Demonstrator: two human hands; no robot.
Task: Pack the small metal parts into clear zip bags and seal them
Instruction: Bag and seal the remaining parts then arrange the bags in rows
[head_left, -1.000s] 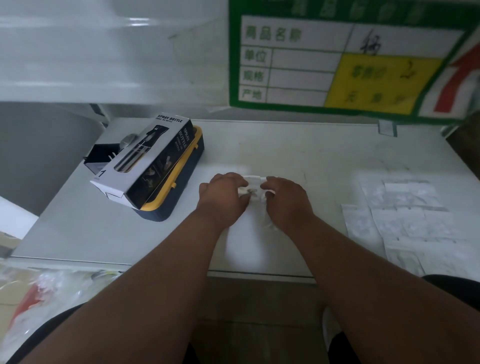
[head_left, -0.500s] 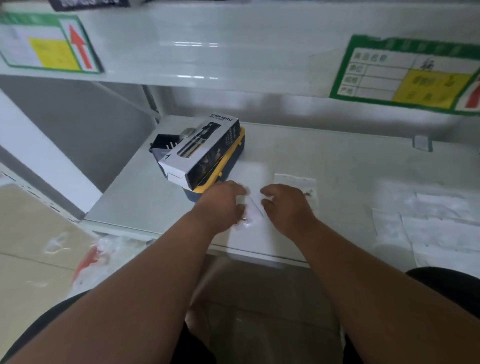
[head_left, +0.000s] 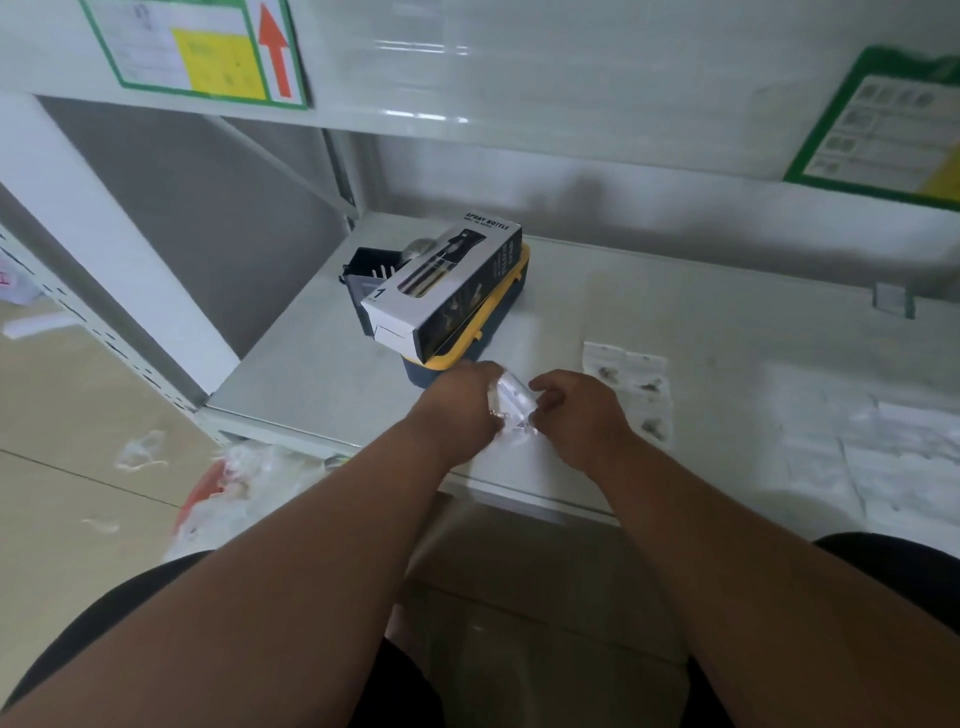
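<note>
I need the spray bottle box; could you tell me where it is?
In the head view it lies atop the yellow-lidded case, left-back of both hands: spray bottle box.

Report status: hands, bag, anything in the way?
Left hand and right hand both pinch one clear zip bag above the shelf. Filled bags lie right. Spray bottle box close behind, not blocking.

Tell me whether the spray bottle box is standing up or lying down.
Lying down. The spray bottle box rests on its long side atop the yellow-lidded case, its printed face upward.
</note>
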